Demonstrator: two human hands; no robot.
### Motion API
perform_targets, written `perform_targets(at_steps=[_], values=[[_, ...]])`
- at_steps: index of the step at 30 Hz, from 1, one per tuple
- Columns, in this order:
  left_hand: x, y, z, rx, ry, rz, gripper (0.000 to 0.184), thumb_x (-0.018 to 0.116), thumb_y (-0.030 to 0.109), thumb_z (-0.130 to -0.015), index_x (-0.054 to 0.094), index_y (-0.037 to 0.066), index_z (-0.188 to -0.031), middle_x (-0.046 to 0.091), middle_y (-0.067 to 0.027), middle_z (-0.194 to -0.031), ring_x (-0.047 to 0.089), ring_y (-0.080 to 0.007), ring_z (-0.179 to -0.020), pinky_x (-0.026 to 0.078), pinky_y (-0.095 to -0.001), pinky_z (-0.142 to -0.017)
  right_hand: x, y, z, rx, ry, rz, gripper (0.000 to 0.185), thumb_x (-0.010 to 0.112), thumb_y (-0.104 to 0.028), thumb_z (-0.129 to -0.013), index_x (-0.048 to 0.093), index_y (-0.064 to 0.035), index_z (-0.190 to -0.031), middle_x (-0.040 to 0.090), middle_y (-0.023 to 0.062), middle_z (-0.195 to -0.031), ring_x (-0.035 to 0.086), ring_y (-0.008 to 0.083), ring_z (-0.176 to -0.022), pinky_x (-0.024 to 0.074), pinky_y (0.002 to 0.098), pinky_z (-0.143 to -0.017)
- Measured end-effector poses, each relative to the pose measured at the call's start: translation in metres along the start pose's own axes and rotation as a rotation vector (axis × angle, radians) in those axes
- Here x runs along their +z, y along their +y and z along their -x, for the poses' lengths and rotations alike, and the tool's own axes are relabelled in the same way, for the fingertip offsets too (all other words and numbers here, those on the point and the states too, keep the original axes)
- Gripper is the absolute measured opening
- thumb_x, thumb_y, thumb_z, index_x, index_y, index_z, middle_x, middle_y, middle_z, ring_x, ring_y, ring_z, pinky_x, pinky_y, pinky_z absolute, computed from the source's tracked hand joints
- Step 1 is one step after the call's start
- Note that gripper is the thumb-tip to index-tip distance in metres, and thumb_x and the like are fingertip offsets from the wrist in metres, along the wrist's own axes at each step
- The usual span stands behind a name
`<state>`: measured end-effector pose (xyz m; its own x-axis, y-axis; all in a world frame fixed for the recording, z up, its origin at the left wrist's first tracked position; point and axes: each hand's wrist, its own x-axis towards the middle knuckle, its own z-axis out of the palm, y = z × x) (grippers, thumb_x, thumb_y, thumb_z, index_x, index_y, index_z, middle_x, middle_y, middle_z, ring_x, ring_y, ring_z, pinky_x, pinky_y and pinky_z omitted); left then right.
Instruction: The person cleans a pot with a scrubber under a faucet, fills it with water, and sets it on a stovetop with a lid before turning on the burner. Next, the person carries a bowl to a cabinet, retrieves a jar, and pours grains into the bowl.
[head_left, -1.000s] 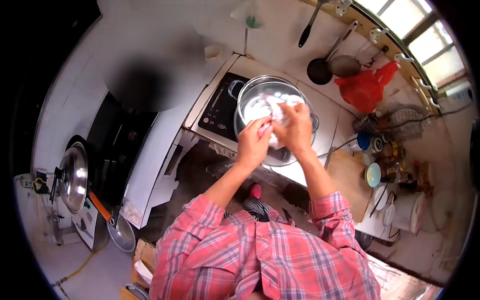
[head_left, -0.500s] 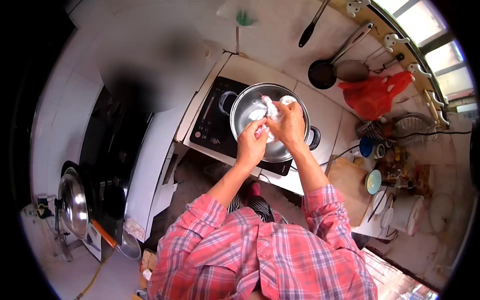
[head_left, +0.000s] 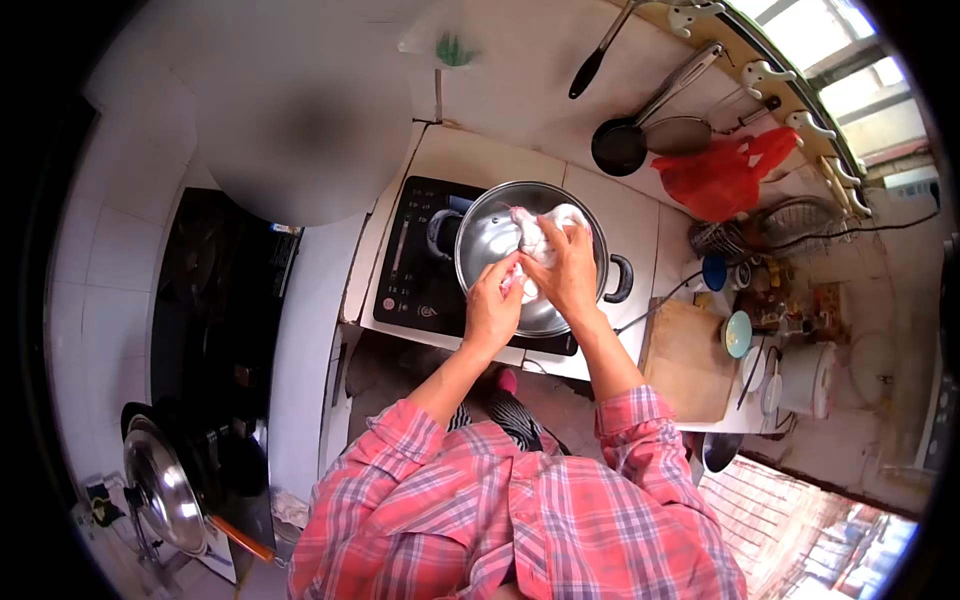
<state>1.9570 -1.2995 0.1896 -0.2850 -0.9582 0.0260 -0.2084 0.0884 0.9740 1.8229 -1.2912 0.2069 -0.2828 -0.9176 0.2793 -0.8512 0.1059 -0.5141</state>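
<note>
A wide steel pot (head_left: 487, 238) with black side handles rests on a black induction cooker (head_left: 408, 270). Over the pot I hold a crumpled white cloth (head_left: 568, 214) with pinkish patches. My left hand (head_left: 492, 308) pinches its lower end above the near side of the pot. My right hand (head_left: 568, 275) grips the bunched upper part, fingers closed around it. The hands nearly touch, and folds of the cloth between them are partly hidden by the fingers.
A wooden cutting board (head_left: 690, 360) lies right of the pot, with a pale green bowl (head_left: 738, 334) at its edge. A black frying pan (head_left: 619, 146) and a red plastic bag (head_left: 715, 185) hang on the wall. A lidded wok (head_left: 165, 485) stands far left.
My view has shifted slightly, so the pot sits lower in it. The cloth is bunched more fully under my right hand; both hands keep their hold.
</note>
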Motion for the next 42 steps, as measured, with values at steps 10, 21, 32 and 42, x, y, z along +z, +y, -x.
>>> perform_targets(at_steps=[10, 21, 32, 42], values=[[-0.072, 0.019, 0.039, -0.012, 0.070, 0.279, 0.021, 0.056, 0.004, -0.088, 0.062, 0.002, -0.109, 0.063, -0.0065, -0.097, 0.058, -0.0100, -0.088, 0.048, -0.0231, -0.074, 0.005, -0.083, 0.064, -0.153, 0.094, -0.278, 0.037, 0.064, 0.002, -0.075, 0.060, -0.0064, -0.111, 0.055, 0.0168, -0.099, 0.054, 0.0332, -0.090, 0.0454, 0.0395, -0.077], [-0.133, -0.144, -0.074, -0.234, 0.203, -0.012, 0.023, 0.057, 0.010, -0.087, 0.063, 0.002, -0.108, 0.067, -0.0133, -0.096, 0.063, -0.0190, -0.089, 0.047, -0.0288, -0.080, 0.235, -0.107, -0.012, 0.127, -0.113, -0.020, 0.042, 0.051, -0.011, -0.082, 0.047, 0.0070, -0.120, 0.043, 0.0242, -0.125, 0.041, 0.0375, -0.122, 0.0426, 0.0385, -0.094], [-0.138, -0.138, 0.084, -0.560, -0.026, 0.156, 0.021, 0.057, 0.004, -0.087, 0.061, -0.001, -0.107, 0.063, -0.0064, -0.099, 0.057, -0.0134, -0.092, 0.045, -0.0258, -0.083, 0.153, -0.080, 0.141, -0.101, -0.526, -0.197, 0.020, 0.052, -0.011, -0.081, 0.057, 0.0016, -0.096, 0.059, 0.0210, -0.096, 0.059, 0.0349, -0.090, 0.0490, 0.0422, -0.077], [0.025, 0.051, 0.102, -0.052, -0.233, 0.272, 0.022, 0.053, 0.014, -0.093, 0.062, -0.004, -0.103, 0.062, -0.0020, -0.089, 0.052, -0.0062, -0.077, 0.043, -0.0203, -0.070, -0.092, -0.006, 0.168, 0.519, 0.033, -1.059, 0.034, 0.053, -0.036, -0.094, 0.052, -0.0065, -0.077, 0.050, -0.0034, -0.072, 0.042, 0.0047, -0.069, 0.0397, 0.0233, -0.060]])
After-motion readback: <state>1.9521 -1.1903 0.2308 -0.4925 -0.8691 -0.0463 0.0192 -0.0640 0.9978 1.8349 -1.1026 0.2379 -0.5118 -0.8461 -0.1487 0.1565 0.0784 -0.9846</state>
